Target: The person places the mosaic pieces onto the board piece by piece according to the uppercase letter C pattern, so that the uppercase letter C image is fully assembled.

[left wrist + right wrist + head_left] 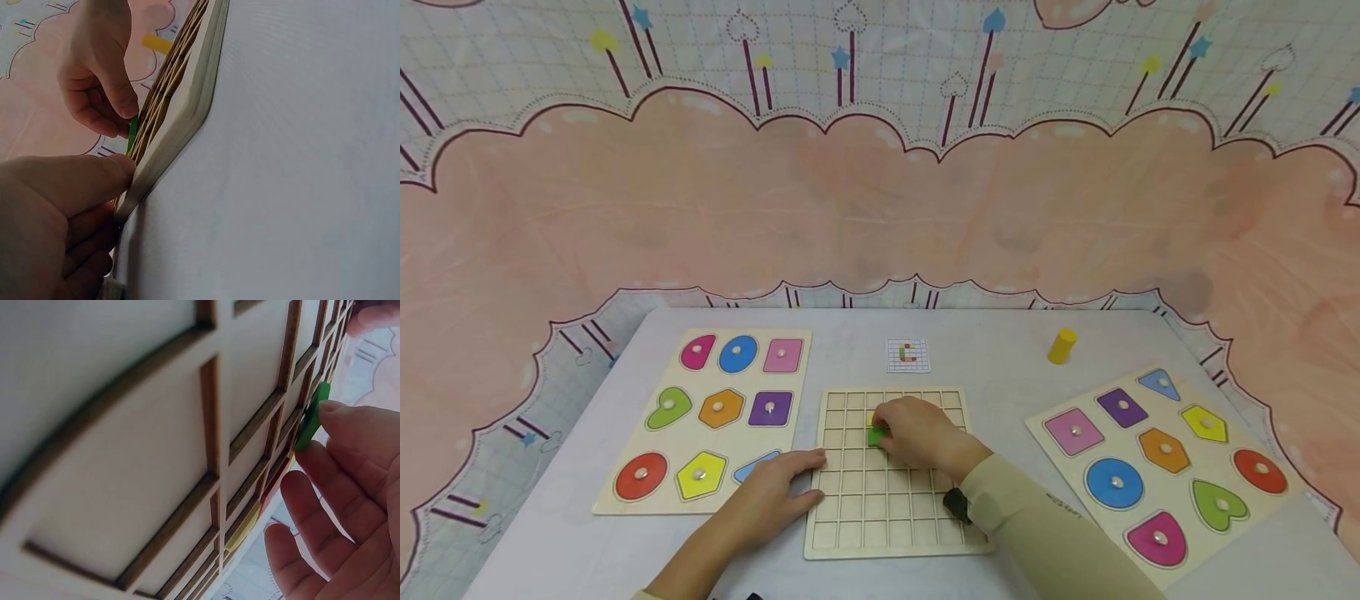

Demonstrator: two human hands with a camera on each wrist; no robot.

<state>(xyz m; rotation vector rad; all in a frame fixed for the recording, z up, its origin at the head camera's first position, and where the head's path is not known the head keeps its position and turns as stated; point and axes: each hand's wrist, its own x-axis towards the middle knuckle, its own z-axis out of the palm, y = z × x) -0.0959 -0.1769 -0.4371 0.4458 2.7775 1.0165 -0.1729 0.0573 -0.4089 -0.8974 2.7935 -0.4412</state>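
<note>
A wooden grid board (850, 508) lies in the middle of the table. My right hand (917, 429) is over its upper part and pinches a green square tile (875, 437) between thumb and fingers; in the right wrist view the green tile (313, 417) is tilted against the grid. Just beyond it, a yellow tile (244, 528) and a red tile (273, 485) sit in the board's cells. At the board's left edge rests my left hand (771, 498), its thumb and index finger spread and touching the rim.
A small pattern card (908, 356) lies behind the board. Knobbed shape puzzles flank it, one left (737, 450) and one right (1075, 467). A yellow cylinder (1062, 347) stands at the back right. Patterned cloth (880, 217) hangs behind the table.
</note>
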